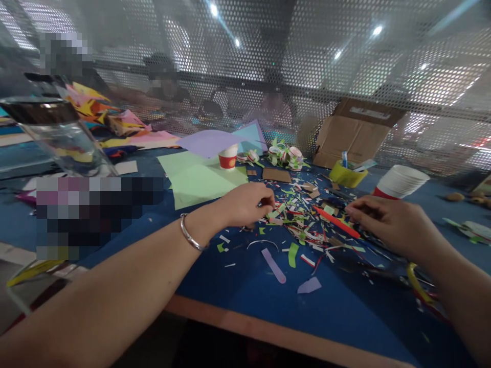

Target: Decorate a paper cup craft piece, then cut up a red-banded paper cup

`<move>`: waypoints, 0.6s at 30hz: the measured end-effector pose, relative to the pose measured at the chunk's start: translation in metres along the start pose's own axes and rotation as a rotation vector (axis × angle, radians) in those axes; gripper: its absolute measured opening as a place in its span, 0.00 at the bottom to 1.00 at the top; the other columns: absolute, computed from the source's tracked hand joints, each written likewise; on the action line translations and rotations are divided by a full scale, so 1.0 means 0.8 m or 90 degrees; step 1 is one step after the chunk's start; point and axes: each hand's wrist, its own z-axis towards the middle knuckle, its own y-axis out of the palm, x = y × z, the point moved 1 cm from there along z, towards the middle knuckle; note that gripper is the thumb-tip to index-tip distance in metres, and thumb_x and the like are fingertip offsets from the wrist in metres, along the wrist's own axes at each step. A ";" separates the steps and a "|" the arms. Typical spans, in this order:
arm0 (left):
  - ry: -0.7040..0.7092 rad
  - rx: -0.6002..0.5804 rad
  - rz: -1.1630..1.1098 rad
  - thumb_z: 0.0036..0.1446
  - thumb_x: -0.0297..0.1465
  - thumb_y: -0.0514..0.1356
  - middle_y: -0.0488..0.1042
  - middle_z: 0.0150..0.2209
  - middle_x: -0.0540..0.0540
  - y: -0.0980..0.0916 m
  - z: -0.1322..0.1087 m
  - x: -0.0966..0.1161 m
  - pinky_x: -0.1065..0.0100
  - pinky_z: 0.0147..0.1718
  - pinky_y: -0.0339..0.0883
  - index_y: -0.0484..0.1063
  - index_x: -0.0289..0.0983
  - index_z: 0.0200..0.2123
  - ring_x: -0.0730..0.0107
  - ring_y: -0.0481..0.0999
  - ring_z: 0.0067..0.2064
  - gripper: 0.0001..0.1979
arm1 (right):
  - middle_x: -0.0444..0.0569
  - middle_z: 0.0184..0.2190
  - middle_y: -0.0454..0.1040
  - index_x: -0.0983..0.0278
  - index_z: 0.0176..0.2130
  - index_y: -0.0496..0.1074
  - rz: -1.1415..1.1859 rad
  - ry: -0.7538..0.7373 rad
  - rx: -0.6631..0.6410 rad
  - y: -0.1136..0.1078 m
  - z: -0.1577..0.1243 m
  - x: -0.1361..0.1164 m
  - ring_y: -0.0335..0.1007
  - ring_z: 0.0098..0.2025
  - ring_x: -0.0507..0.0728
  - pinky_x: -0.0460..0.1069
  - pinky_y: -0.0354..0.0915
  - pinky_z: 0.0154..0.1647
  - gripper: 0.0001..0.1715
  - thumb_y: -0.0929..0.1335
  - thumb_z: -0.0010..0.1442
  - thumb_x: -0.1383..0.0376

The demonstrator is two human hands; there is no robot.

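Note:
My left hand (pixel 251 203), with a silver bangle at the wrist, hovers at the left edge of a heap of paper scraps (pixel 303 232). Its fingers are curled in, and what they hold, if anything, is hidden. On the right, my right hand (pixel 387 222) has thumb and fingers pinched together over the scraps; I cannot make out anything between them. Close to its fingertips lies an orange-red pen (pixel 339 223). Nearer to me are a purple paper strip (pixel 273 266) and a small purple paper piece (pixel 309 285).
Green paper (pixel 199 179) lies behind my left hand, with a paper cup (pixel 228 157) on it. Stacked cups (pixel 401 181), a yellow holder (pixel 348 175) and a cardboard box (pixel 347 138) stand right. A glass bottle (pixel 72 138) stands left. A perforated metal screen (pixel 249 66) rises behind.

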 end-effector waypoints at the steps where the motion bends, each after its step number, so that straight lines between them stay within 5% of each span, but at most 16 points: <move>1: -0.018 0.021 -0.001 0.60 0.29 0.58 0.77 0.41 0.41 -0.004 -0.001 -0.005 0.64 0.40 0.63 0.76 0.34 0.40 0.65 0.73 0.39 0.09 | 0.47 0.27 0.81 0.60 0.36 0.78 0.001 0.001 0.002 0.000 0.000 0.001 0.75 0.26 0.57 0.50 0.65 0.28 0.16 0.67 0.61 0.52; 12: -0.264 0.259 -0.169 0.55 0.38 0.64 0.76 0.37 0.42 -0.029 -0.007 -0.074 0.62 0.40 0.67 0.70 0.36 0.34 0.66 0.73 0.37 0.11 | 0.48 0.32 0.83 0.60 0.38 0.79 -0.005 0.013 -0.012 0.001 -0.001 0.010 0.78 0.30 0.58 0.51 0.66 0.30 0.18 0.66 0.62 0.50; 18: -0.333 0.339 -0.537 0.58 0.58 0.57 0.75 0.38 0.40 -0.047 -0.011 -0.084 0.65 0.32 0.72 0.69 0.38 0.43 0.69 0.73 0.31 0.28 | 0.48 0.31 0.82 0.60 0.39 0.79 0.030 0.024 -0.022 -0.001 -0.003 0.008 0.77 0.29 0.57 0.52 0.66 0.33 0.19 0.66 0.62 0.50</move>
